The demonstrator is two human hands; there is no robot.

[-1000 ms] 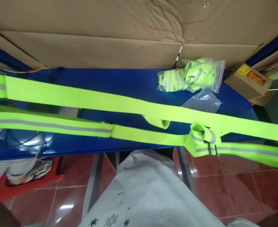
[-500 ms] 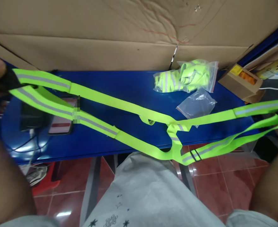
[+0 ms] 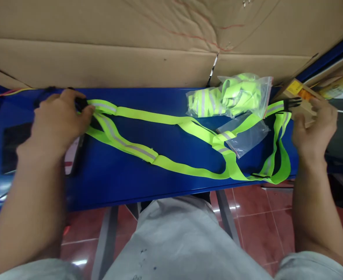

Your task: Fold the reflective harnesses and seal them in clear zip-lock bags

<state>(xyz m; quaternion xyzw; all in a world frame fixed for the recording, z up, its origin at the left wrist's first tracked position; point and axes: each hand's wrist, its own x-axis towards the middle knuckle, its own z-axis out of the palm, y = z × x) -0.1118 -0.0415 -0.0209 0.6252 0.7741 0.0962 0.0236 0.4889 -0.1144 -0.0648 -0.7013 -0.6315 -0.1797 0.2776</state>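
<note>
A neon-yellow reflective harness (image 3: 185, 167) with grey stripes lies loosely spread across the blue table. My left hand (image 3: 57, 120) is closed on its left end, thumb and fingers about a black buckle (image 3: 80, 104). At the other end, a black pronged buckle (image 3: 292, 102) lies free. My right hand (image 3: 317, 128) is just right of that buckle, its thumb and fingers apart and nothing between them. Near the front edge, a strap loop with a black slider (image 3: 260, 175) curls upward. Part of the harness rests over an empty clear plastic bag (image 3: 247, 138).
Bagged neon-yellow straps (image 3: 229, 97) sit at the back against a tall cardboard panel (image 3: 101, 62). A small open cardboard box (image 3: 303, 111) is behind my right hand. A phone (image 3: 71, 157) and a dark device (image 3: 14, 146) lie partly under my left arm.
Both hands have come inward from the frame's sides, and the stretched harness has slackened and settled onto the table. My right hand has let go of its end.
</note>
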